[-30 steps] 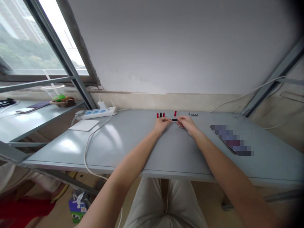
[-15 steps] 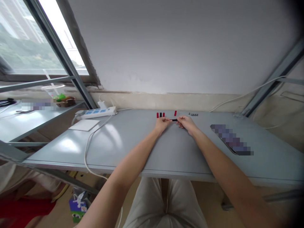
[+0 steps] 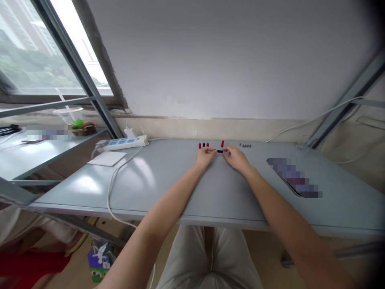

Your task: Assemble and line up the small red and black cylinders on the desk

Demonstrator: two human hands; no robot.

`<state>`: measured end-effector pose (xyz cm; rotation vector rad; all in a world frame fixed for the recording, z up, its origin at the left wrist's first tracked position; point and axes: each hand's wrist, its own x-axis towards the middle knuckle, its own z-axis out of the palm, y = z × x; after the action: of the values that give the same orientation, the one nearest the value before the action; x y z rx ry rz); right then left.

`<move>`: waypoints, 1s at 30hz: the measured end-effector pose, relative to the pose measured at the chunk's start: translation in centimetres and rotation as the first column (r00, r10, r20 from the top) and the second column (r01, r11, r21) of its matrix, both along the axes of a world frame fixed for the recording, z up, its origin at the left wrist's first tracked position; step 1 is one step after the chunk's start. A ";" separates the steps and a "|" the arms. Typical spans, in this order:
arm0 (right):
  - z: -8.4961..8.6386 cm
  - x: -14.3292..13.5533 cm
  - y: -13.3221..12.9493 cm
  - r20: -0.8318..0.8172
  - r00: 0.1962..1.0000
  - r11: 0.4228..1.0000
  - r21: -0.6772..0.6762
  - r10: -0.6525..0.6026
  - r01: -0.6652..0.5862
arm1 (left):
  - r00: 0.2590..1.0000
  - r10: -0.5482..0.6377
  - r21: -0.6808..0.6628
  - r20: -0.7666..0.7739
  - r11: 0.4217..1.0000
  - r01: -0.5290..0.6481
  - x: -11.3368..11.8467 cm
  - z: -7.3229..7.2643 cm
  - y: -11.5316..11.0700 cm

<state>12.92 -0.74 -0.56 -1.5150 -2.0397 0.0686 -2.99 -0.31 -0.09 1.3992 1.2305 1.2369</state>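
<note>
A short black cylinder is held level just above the desk, between my two hands. My left hand pinches its left end. The fingers of my right hand close around its right end, and the fingertips partly hide it. Behind my left hand stand a red cylinder, a black one and another red one in a row. One more red cylinder is by itself behind my right hand. Several small grey pieces, too small to name, line up to its right.
The grey desk runs along the wall. A phone with a blurred screen lies at right. On the left are a white power strip, a flat white square and a white cable that hangs over the front edge.
My right hand has shifted slightly and its fingers have changed position at the black cylinder's end. My left hand keeps its pinch. The other things stay in place.
</note>
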 end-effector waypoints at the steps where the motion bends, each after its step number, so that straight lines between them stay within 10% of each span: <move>1: 0.1 0.0 -0.1 0.029 1.000 1.000 0.013 0.002 -0.002 | 1.000 -0.003 0.003 0.003 1.000 0.003 0.0 -0.1 0.0; 13: -0.1 -0.7 -0.1 0.039 0.997 0.993 0.100 -0.070 0.066 | 0.998 0.028 0.093 0.061 0.995 -0.034 0.0 -0.4 0.7; 20: -0.8 -0.9 1.3 -0.158 0.957 0.955 -0.211 -0.245 0.210 | 0.971 0.201 0.084 0.132 0.973 -0.213 -1.3 0.8 1.0; 25: -1.0 -0.7 1.3 -0.111 0.960 0.945 -0.239 -0.256 0.224 | 0.939 0.169 0.145 -0.299 0.981 -0.130 -1.4 -0.6 1.3; 30: -1.2 -0.9 1.3 -0.145 0.966 0.953 -0.249 -0.212 0.171 | 0.679 0.170 0.310 -0.714 0.947 0.089 -1.5 -1.4 0.5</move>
<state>11.97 0.55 -1.74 -1.7806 -1.7889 0.3622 -4.48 0.19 -1.47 2.2723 1.6412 0.9297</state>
